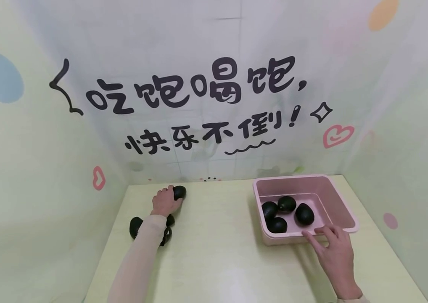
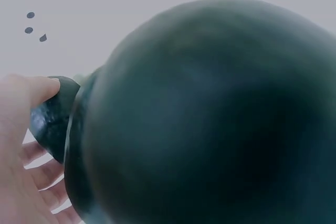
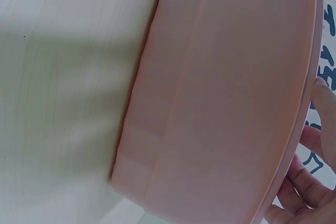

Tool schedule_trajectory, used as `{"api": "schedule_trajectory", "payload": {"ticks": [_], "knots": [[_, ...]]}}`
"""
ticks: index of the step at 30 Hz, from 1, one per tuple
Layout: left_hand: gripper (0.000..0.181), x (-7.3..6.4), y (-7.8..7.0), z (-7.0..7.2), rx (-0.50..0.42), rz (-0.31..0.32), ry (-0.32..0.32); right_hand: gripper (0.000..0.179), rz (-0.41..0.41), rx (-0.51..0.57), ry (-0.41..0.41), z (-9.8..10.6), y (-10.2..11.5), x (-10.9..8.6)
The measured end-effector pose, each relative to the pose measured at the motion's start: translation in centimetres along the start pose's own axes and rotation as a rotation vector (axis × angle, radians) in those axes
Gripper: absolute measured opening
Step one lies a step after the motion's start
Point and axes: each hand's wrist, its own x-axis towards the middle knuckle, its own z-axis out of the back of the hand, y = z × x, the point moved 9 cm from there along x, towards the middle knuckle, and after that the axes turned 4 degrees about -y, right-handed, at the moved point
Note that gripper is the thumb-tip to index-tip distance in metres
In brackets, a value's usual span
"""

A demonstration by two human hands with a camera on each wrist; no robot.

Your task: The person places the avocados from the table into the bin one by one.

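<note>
At the back left of the table, my left hand grips a dark avocado, with thumb and fingers around it. The left wrist view has this avocado partly hidden by a much nearer, blurred dark avocado. Below my left wrist lie several more avocados, one left of the sleeve and others partly covered by it. My right hand holds the front rim of a pink plastic bin, fingers over the edge. Several avocados, one of them apart at the middle, lie inside the bin, mostly on its left side.
The bin stands at the right of a pale wooden table. A printed curtain-like backdrop with black writing rises behind the table, and pale side walls close in left and right.
</note>
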Motion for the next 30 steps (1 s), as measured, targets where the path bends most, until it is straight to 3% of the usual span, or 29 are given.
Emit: {"api": "schedule_trajectory", "payload": {"ticks": [5,12,30], "knots": [[0.067,-0.2,-0.5,0.3,0.007,-0.015,0.007,0.048,0.020,0.010,-0.014,0.1,0.0,-0.1],[0.068,-0.5,-1.2,0.9,0.021,-0.022,0.004,0.033,0.000,0.003,-0.008,-0.1,-0.2,-0.1],[0.070,-1.2,-3.7,1.7,0.088,-0.121,-0.017,0.037,-0.030,0.000,0.012,-0.2,-0.1,0.0]]}}
